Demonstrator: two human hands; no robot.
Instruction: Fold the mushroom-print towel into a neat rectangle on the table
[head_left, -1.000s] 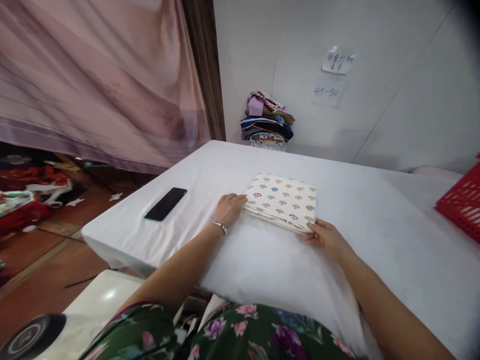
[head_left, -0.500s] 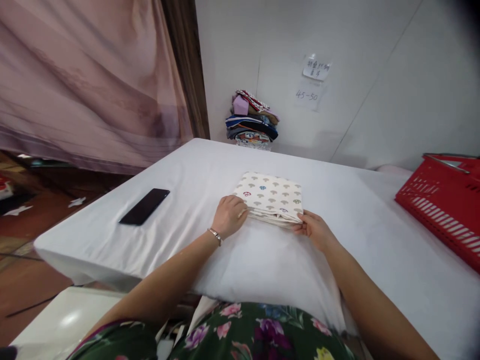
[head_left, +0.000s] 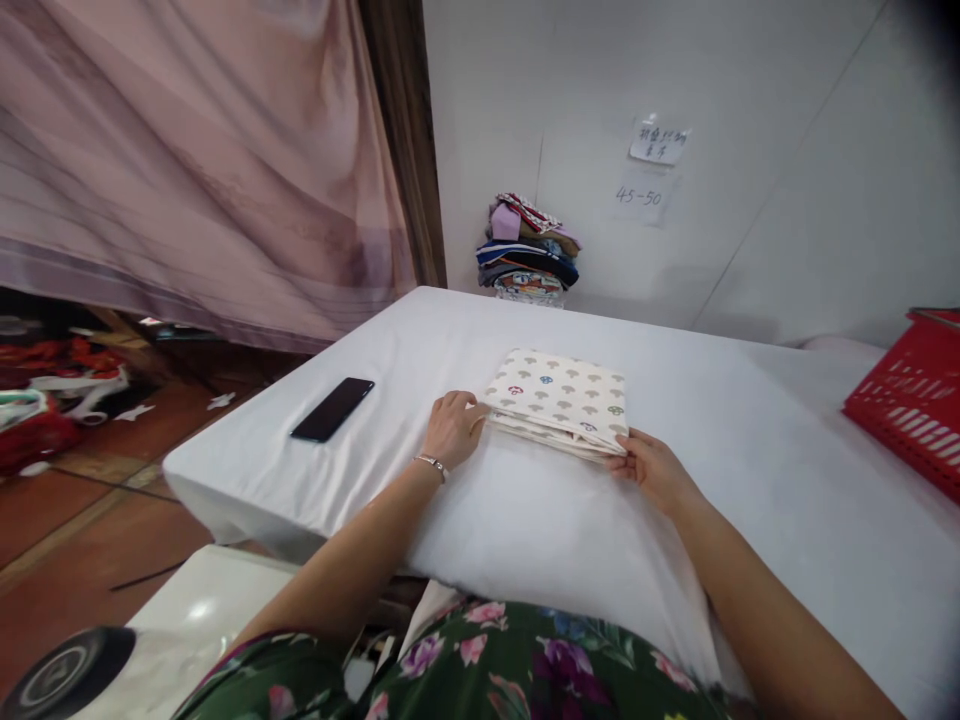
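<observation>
Where the folded cloth [head_left: 559, 398] lies flat, left fingers [head_left: 466, 408] curl closed on its left edge; right fingers [head_left: 628, 452] pinch its corner.

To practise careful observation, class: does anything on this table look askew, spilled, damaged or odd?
Nothing stands out. The folded cloth lies flat and squared on the table, left hand and right hand at its near corners. The phone lies flat. Only the clothes pile by the wall has a rumpled top.
</observation>
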